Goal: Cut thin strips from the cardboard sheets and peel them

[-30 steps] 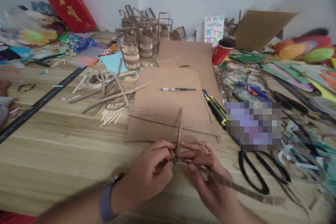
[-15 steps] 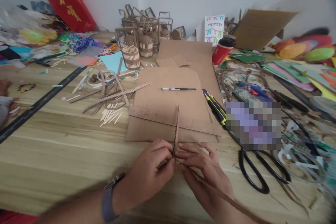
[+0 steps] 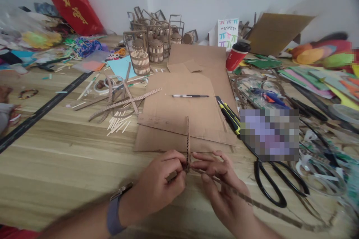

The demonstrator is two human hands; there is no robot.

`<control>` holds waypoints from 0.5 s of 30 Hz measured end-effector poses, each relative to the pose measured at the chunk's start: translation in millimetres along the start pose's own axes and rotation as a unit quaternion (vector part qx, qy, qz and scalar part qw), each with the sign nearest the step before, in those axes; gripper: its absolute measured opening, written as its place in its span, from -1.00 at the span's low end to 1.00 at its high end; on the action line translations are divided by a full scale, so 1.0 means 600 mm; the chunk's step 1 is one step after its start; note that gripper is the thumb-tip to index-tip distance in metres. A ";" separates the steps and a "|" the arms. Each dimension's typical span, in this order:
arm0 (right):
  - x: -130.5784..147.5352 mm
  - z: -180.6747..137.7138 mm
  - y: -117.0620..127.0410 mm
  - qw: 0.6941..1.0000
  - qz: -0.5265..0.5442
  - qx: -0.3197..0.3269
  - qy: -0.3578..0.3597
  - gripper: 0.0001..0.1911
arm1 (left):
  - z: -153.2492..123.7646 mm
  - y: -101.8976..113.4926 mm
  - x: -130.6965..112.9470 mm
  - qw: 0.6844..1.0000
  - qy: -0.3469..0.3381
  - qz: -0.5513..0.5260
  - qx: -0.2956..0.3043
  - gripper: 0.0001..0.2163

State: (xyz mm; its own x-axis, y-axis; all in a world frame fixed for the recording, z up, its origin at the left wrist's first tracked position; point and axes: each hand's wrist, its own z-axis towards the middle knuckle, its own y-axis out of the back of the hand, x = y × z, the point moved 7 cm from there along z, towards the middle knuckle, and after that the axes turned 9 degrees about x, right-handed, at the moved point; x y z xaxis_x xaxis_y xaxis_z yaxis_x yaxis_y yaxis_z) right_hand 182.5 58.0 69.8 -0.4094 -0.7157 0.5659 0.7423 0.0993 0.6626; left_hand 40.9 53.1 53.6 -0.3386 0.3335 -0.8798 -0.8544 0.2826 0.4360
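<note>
Both hands pinch one narrow corrugated cardboard strip [image 3: 187, 138] at a bend: the left hand [image 3: 161, 186] and right hand [image 3: 221, 190] meet fingertip to fingertip, one leg standing upright above the grip, the other trailing low to the right. The fold looks formed but, as far as the blur allows, not yet fixed. Just beyond the grip lie flat cardboard sheets [image 3: 179, 119] with a pen [image 3: 190, 96]; black scissors [image 3: 276, 185] lie right of it, finished cardboard lanterns [image 3: 151, 44] far behind.
</note>
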 end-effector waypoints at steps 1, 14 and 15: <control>0.002 0.000 -0.001 1.000 -0.010 -0.004 0.009 -0.82 | 0.000 0.000 0.002 1.000 0.008 -0.005 0.004 -0.87; 0.023 0.011 -0.009 0.995 -0.081 0.013 0.063 -0.85 | -0.003 -0.003 0.000 1.000 0.021 0.008 0.004 -0.82; 0.022 0.011 -0.009 0.995 -0.074 0.017 0.061 -0.83 | -0.003 -0.003 -0.002 1.000 0.018 0.011 0.004 -0.81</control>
State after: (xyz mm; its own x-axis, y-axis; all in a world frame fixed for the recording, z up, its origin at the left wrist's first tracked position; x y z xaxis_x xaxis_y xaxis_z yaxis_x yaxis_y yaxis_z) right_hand 169.5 52.9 76.8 -0.4439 -0.8023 0.3990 0.6595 0.0090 0.7516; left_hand 42.4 50.6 53.2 -0.3720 0.3065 -0.8762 -0.8434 0.2826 0.4570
